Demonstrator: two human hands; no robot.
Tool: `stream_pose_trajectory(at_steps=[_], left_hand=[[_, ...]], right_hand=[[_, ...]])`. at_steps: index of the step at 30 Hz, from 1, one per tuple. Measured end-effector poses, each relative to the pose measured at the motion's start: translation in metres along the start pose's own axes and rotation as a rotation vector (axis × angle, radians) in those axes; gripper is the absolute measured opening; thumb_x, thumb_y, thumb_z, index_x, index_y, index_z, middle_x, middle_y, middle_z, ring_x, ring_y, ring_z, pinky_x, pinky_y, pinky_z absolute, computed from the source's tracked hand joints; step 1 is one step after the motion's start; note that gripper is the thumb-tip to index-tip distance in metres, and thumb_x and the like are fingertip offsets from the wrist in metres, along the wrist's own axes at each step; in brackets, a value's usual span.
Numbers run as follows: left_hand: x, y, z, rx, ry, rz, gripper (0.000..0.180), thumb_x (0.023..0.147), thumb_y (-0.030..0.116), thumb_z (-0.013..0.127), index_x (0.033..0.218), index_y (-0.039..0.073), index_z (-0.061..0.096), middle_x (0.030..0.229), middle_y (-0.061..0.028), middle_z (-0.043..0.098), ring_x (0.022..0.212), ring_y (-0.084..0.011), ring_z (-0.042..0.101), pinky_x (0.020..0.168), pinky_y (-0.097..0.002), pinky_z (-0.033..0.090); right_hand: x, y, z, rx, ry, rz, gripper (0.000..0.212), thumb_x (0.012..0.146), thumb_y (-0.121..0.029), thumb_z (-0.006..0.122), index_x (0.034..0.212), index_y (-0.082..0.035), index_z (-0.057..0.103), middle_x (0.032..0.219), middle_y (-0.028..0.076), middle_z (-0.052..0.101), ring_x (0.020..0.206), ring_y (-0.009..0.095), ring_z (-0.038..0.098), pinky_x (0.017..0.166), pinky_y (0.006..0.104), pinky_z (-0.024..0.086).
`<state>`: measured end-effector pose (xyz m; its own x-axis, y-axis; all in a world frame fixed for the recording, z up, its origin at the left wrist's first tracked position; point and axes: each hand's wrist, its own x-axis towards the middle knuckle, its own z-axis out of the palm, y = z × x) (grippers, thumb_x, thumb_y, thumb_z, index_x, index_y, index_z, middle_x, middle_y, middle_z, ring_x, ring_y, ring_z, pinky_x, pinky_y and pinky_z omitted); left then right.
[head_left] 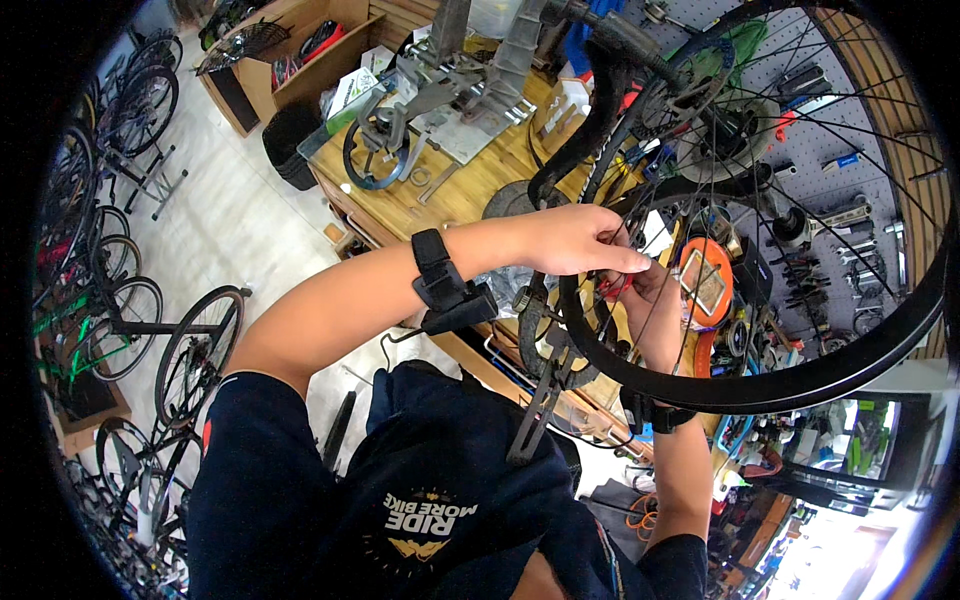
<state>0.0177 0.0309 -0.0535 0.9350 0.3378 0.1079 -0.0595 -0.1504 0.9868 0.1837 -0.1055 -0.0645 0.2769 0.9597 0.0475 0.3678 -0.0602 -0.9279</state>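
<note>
A black-rimmed spoked bicycle wheel [745,398] is mounted in a metal truing stand [545,405] in front of me. My left hand [580,238] reaches in from the left, its fingers bent and closed among the spokes near the rim. Close beside it, my right hand [655,310] comes up behind the wheel from below, also closed. A small red tool, which looks like a spoke wrench [615,288], shows between the two hands, at the right fingertips. The left fingers partly cover it. Whether the left fingers grip a spoke or the tool is hidden.
A wooden workbench [450,205] carries metal fixtures and an orange round dish [706,282]. Tools hang on a grey pegboard [815,120] behind the wheel. Bicycles [130,330] stand along the left. A black bin [288,150] sits by the bench.
</note>
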Motion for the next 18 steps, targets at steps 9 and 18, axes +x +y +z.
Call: stream_pose_trajectory(at_steps=[9,18], left_hand=[[-0.008,0.016,0.001,0.154,0.147,-0.006,0.049,0.085,0.047,0.071,0.092,0.000,0.064,0.073,-0.0076,0.065,0.064,-0.0134,0.059,0.059,-0.0284,0.046],[-0.012,0.024,0.005,0.105,0.152,0.004,0.044,0.087,0.044,0.070,0.091,0.000,0.065,0.069,-0.0067,0.065,0.061,-0.0104,0.058,0.056,-0.0271,0.044]], right_hand=[[0.003,0.001,0.012,0.091,-0.107,0.068,0.013,0.093,0.001,0.060,0.104,0.008,0.060,0.095,0.009,0.067,0.083,0.012,0.062,0.072,0.0283,0.054],[0.005,-0.003,0.018,0.189,-0.146,-0.018,0.009,0.090,0.000,0.064,0.098,0.002,0.065,0.090,0.003,0.067,0.082,0.010,0.061,0.074,0.0273,0.052]])
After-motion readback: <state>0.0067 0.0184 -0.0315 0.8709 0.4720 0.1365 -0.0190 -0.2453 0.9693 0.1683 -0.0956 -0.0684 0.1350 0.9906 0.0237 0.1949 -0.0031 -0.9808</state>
